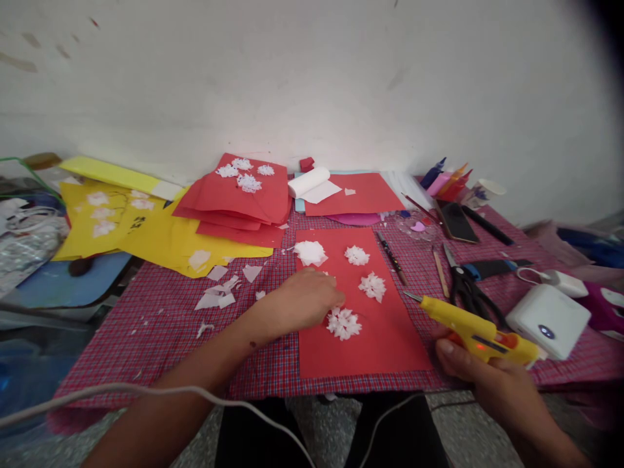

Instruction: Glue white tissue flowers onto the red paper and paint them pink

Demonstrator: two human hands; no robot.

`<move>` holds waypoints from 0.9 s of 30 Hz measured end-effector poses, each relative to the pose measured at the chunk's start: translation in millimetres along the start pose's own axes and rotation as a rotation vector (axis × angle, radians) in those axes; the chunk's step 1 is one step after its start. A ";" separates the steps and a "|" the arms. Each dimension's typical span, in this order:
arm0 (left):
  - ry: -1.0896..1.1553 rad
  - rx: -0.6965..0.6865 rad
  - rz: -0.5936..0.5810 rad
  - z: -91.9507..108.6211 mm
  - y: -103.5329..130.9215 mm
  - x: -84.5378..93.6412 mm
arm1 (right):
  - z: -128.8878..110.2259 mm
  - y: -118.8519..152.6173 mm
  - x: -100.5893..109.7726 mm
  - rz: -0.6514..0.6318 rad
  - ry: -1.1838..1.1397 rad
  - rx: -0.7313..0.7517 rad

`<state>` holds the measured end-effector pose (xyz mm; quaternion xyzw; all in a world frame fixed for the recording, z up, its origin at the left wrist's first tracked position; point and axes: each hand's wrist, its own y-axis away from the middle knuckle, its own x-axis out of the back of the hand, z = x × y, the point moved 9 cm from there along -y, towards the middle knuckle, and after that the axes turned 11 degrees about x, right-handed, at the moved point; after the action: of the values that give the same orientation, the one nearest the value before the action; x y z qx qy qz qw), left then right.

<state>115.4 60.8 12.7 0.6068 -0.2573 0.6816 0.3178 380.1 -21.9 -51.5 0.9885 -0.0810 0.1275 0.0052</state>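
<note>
A red sheet [361, 354] lies on the checked tablecloth in front of me. Three fluffy white paper flowers [344, 324] rest on it, and a flatter white paper piece [311, 253] lies at its upper left corner. My left hand [307, 299] is over the sheet's left edge, beside the lowest flower, with its fingers bent down; what they pinch, if anything, is hidden. In my right hand [475, 364] is a yellow glue gun [480, 331], its metal tip pointing left over the sheet's right edge and a small orange light glowing on its side.
White scraps [217, 296] lie left of the sheet. Behind are stacked red papers [234, 201], yellow sheets [146, 227] and a white roll [309, 182]. Scissors [465, 286], a phone [457, 221] and a white box [548, 318] are at right. A white cable [195, 390] crosses in front.
</note>
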 end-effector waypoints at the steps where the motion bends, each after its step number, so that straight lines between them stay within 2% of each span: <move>1: -0.003 0.000 -0.004 0.4 -0.1 -0.3 | -0.3 -0.1 -0.3 -0.002 0.004 0.000; 11: -0.032 0.005 0.023 4.1 -1.4 -3.3 | 6.8 -2.2 3.9 -0.001 0.019 -0.006; 21: -0.091 -0.006 0.050 6.7 -2.9 -7.3 | -9.2 3.6 -3.1 0.043 0.006 -0.009; 27: -0.101 0.006 0.020 9.1 -4.8 -6.7 | 0.5 -0.2 -0.6 0.017 -0.002 -0.012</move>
<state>125.5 56.5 7.1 0.6387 -0.2770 0.6542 0.2956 379.7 -21.6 -52.2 0.9878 -0.0903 0.1263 0.0102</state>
